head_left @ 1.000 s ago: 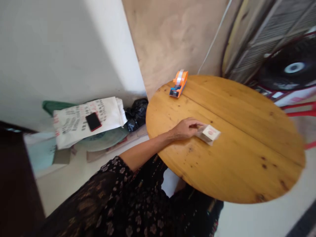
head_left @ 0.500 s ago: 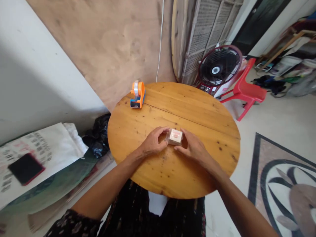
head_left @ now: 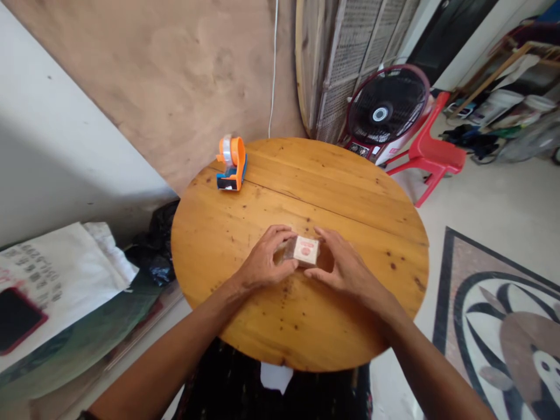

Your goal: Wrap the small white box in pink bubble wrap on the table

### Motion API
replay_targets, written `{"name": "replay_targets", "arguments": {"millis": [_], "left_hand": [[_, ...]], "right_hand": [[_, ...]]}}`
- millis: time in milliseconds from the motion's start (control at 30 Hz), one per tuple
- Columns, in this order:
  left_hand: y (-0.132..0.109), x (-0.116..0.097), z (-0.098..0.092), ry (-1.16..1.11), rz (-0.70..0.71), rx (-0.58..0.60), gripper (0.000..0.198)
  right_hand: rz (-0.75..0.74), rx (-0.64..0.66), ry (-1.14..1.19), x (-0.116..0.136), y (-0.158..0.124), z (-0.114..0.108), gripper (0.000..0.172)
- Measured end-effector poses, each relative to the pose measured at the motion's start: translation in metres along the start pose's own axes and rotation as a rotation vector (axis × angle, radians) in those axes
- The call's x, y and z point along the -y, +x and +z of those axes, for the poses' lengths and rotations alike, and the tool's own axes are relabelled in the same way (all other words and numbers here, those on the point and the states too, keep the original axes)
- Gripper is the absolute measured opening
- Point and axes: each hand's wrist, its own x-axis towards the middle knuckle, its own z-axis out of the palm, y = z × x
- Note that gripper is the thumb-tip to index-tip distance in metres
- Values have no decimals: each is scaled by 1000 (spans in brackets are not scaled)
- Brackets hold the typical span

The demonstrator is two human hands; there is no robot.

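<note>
A small box [head_left: 305, 251], pale on top with a reddish round print and wrapped in something clear, rests near the middle of a round wooden table [head_left: 350, 309]. My left hand [head_left: 268, 255] curves around its left end, thumb at the near side and fingertips at the far side. On the other side, my right hand [head_left: 343, 259] is open in a C shape, thumb and fingers apart, close beside the box. An orange and blue tape dispenser [head_left: 231, 164] with a roll of clear tape stands toward the table's back left.
Behind the table are a plywood board [head_left: 196, 76] and a hanging white cord [head_left: 273, 70]. A fan [head_left: 380, 114] and a red plastic chair [head_left: 431, 154] stand at the back right. At left, a phone [head_left: 17, 318] lies on a printed white sack [head_left: 83, 262].
My right hand has loosened a little from the box, and the box has turned slightly. My view has shifted, so the table sits further left.
</note>
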Motion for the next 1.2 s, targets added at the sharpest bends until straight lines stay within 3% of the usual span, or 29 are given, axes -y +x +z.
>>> {"name": "replay_targets", "arguments": {"millis": [67,300,533,900,967,1100,1200], "left_hand": [[1,-1,0,6,-19,2,44],[-4,-4,2,-6,-44,21,44],[-7,-5,4,-45,-75,82,44],[-8,-6,5,-36,-61,89,46],[-8,-6,5,-48,-66,95,46],[-8,-6,6,-71,-75,103,45],[-8,-6,7,-75,-74,103,45]], "right_hand": [[-45,22,4,-3,4,-7,82],[-130,147,108,-9,15,-22,74],[-138,121,230,-9,13,-21,53],[-179,-8,183,-6,12,-20,28],[-154,0,196,-6,12,-20,32],[-135,58,187,-7,11,-20,56],[-165,54,148,-8,10,-17,48]]}}
